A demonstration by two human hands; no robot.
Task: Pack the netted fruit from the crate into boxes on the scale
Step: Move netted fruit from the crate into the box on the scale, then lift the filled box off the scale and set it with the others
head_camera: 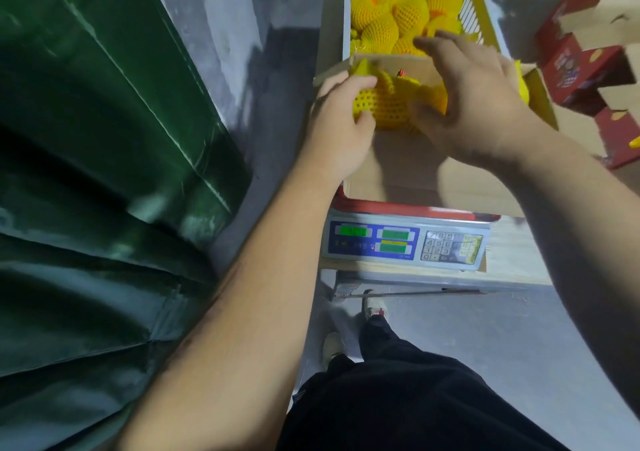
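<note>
Packing netted fruit (384, 104) into box (408, 173) on scale (405, 242).
L hand (339, 128) grip curled round fruit; R hand (474, 97) grip spread, fingers loose, over box w/ crate (481, 14) behind.

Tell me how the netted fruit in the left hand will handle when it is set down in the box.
The netted fruit looks round, so it may roll on the flat floor of the cardboard box. Its foam mesh probably cushions knocks and gives the left hand good grip. The loose netting ends look floppy.

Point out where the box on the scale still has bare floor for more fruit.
The cardboard box is bare along its near half, between the netted fruit and the wall by the scale. The far end is crowded: fruit, left hand, right hand.
</note>
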